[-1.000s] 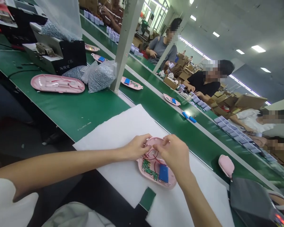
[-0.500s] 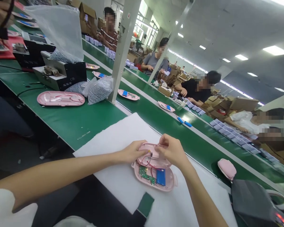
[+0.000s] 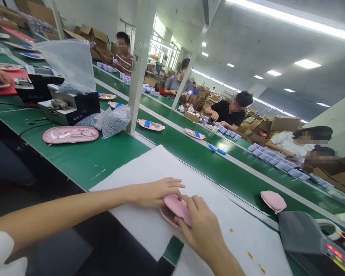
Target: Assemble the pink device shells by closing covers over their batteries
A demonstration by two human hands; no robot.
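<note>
Between my hands is a pink plastic casing on the white sheet. Its upper shell is tilted over the lower one, leaving a dark gap on the near side. My left hand holds the far left end, some fingers stretched past the shell, its thumb hidden. My right hand grips the right end, thumb at the near edge and fingers over the top. The circuit board and blue battery inside are out of sight.
A pink shell with red wires lies left, near bags of small grey parts. Open casings sit along the green belt. A closed pink casing and a dark device stand right. Co-workers sit across.
The upper shell has been flipped from inside-up onto the lower shell, covering the board and battery. My right hand has come down and nearer. Yellow scraps now show on the sheet.
</note>
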